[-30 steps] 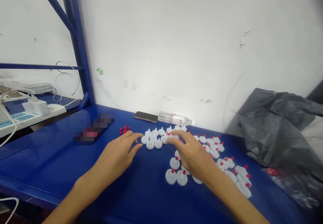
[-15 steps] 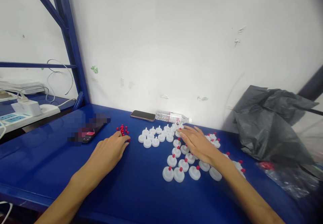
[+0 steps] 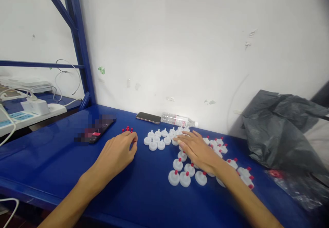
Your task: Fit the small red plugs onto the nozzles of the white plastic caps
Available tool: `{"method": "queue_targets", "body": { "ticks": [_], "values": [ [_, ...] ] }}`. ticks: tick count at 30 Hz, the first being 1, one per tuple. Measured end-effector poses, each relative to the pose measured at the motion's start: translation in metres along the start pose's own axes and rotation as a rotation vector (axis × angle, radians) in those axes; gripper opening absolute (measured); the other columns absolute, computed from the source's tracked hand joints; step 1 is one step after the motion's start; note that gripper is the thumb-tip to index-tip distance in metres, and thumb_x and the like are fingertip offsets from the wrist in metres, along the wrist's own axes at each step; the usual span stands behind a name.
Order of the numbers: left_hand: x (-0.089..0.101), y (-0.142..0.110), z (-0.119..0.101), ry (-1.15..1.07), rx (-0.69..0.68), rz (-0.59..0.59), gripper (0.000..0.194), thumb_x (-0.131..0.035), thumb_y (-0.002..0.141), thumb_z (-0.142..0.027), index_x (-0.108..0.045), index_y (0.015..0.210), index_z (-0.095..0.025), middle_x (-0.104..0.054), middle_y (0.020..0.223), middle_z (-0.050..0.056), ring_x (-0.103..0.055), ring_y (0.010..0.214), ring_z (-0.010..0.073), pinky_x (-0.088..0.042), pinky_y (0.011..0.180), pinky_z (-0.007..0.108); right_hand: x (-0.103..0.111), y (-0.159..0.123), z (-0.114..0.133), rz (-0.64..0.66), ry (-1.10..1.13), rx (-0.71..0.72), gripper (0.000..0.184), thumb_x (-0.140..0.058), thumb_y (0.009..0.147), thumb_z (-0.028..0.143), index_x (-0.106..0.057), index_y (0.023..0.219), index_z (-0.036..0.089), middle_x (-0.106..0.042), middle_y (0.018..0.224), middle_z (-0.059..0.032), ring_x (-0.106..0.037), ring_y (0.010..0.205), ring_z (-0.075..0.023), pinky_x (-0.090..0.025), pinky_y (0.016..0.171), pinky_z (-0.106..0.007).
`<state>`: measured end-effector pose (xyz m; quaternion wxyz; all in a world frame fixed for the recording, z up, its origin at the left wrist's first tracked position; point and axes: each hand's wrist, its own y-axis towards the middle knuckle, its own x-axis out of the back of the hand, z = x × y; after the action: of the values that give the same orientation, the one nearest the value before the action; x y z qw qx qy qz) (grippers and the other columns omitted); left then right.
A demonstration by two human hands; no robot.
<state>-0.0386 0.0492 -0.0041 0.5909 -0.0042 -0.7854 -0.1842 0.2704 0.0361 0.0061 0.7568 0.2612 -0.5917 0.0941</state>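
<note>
On the blue table (image 3: pixel 144 200), my left hand (image 3: pixel 117 154) rests with its fingers curled together at a small heap of tiny red caps (image 3: pixel 128 129); what the fingertips pinch is too small to see. My right hand (image 3: pixel 199 151) lies flat with its fingers stretched out over white plastic lids. A cluster of bare white lids (image 3: pixel 159 139) sits just left of its fingertips. Several white lids with red tips (image 3: pixel 185 176) lie below and to the right of it.
A phone (image 3: pixel 148 118) and a lying water bottle (image 3: pixel 178 120) are by the wall. A dark device (image 3: pixel 99 132) lies at the left. A black plastic bag (image 3: pixel 282 132) fills the right side. A power strip with cables (image 3: pixel 28 113) sits on the left shelf beside a blue frame post (image 3: pixel 79 46).
My left hand went left from the white lids to the red caps and curled its fingers there. My right hand shifted a little over the lids and now lies flat.
</note>
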Motion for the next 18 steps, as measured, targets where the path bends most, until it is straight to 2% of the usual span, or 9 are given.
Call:
{"method": "queue_targets", "body": {
  "ticks": [3,6,9,12,15,18],
  "values": [
    [0.001,0.000,-0.002,-0.156,-0.050,-0.050,0.016,-0.048,0.097,-0.024,-0.063,0.092,-0.024,-0.072,0.094,0.003,-0.064,0.074,0.0191,-0.042,0.068,0.032,-0.005,0.002,0.001,0.029,0.016,-0.005,0.051,-0.028,0.113,0.039,-0.071,0.138,0.028,-0.073,0.143,-0.0071,-0.051,0.151,-0.0308,-0.030,0.128,-0.071],
    [0.003,-0.001,-0.005,-0.337,-0.087,-0.069,0.021,-0.051,0.098,-0.031,-0.069,0.097,-0.023,-0.074,0.096,0.003,-0.064,0.069,0.0173,-0.046,0.067,0.031,-0.006,0.002,-0.002,-0.054,0.014,0.032,0.045,-0.034,0.113,0.038,-0.070,0.137,0.026,-0.074,0.140,-0.0081,-0.055,0.147,-0.0302,-0.032,0.128,-0.069],
    [0.007,-0.004,-0.011,-0.507,-0.071,-0.070,0.029,-0.055,0.098,-0.040,-0.077,0.104,-0.023,-0.077,0.096,0.004,-0.066,0.067,0.0169,-0.048,0.064,0.029,-0.003,0.001,0.002,-0.256,-0.008,0.109,0.032,-0.053,0.107,0.038,-0.072,0.130,0.026,-0.078,0.131,-0.0089,-0.068,0.131,-0.0303,-0.047,0.121,-0.063],
    [0.009,-0.009,-0.019,-0.711,-0.005,-0.010,0.034,-0.061,0.096,-0.050,-0.080,0.106,-0.023,-0.077,0.081,0.003,-0.064,0.060,0.0169,-0.047,0.057,0.028,-0.003,-0.001,0.018,-0.381,-0.022,0.236,0.023,-0.053,0.106,0.027,-0.071,0.120,0.025,-0.079,0.119,-0.0085,-0.075,0.114,-0.0259,-0.064,0.102,-0.049],
    [0.011,-0.013,-0.029,-0.877,0.021,0.024,0.038,-0.066,0.091,-0.055,-0.081,0.104,-0.023,-0.074,0.067,0.002,-0.062,0.055,0.0171,-0.041,0.049,0.026,-0.006,-0.002,0.039,-0.371,-0.001,0.366,0.023,-0.049,0.106,0.018,-0.066,0.118,0.026,-0.078,0.118,-0.0066,-0.076,0.112,-0.0218,-0.066,0.096,-0.040],
    [0.010,-0.017,-0.038,-0.960,-0.012,0.036,0.034,-0.069,0.086,-0.051,-0.082,0.098,-0.022,-0.076,0.071,0.004,-0.069,0.064,0.0198,-0.040,0.048,0.025,-0.010,-0.004,0.055,-0.375,0.038,0.436,0.016,-0.052,0.105,0.017,-0.061,0.114,0.028,-0.080,0.112,-0.0046,-0.076,0.110,-0.0207,-0.065,0.098,-0.038]
  ]
}}
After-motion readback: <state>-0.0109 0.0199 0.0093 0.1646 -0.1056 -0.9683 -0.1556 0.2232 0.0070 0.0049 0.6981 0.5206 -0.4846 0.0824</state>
